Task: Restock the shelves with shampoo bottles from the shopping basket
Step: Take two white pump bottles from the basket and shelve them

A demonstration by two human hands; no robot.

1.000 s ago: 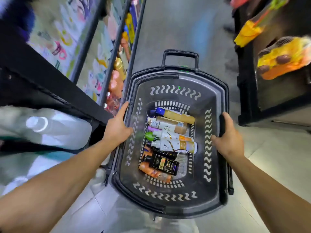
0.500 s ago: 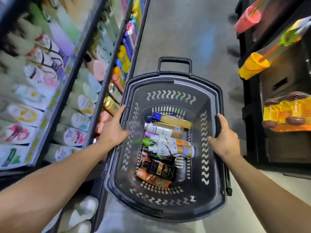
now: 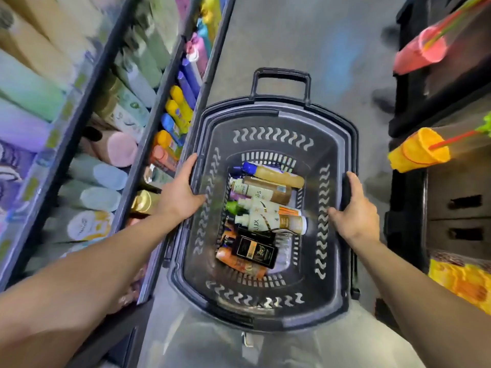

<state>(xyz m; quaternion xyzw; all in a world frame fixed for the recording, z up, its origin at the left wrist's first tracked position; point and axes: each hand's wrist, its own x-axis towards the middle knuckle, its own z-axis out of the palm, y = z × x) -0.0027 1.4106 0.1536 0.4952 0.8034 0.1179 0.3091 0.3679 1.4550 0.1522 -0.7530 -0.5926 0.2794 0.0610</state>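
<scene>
Between the two shelf runs, from the head camera, I see the dark shopping basket [image 3: 268,312] held out over the grey aisle floor [image 3: 305,43], its long handle [image 3: 281,78] pointing away from me. My left hand [image 3: 179,193] grasps the basket's left rim, thumb hooked inside the wall and fingers wrapped under the outer edge. My right hand [image 3: 354,212] grasps the right rim the same way, thumb lying inside, fingers curled over the outside.

Lying on the basket floor are the shampoo bottles [image 3: 265,213], packed side by side and mostly crosswise. Farthest from me is a tan bottle with a blue cap [image 3: 273,173]; nearer lies a white Lux bottle [image 3: 271,224]; nearest is a black bottle with a gold label [image 3: 253,249], resting on an orange one [image 3: 240,264].

To my left, the shelves [image 3: 138,144] carry rows of bottles in pastel, yellow, blue and gold, heavily blurred. To my right, a dark rack [image 3: 409,208] has orange [image 3: 418,150] and pink cups [image 3: 422,53] sticking out towards the aisle.
</scene>
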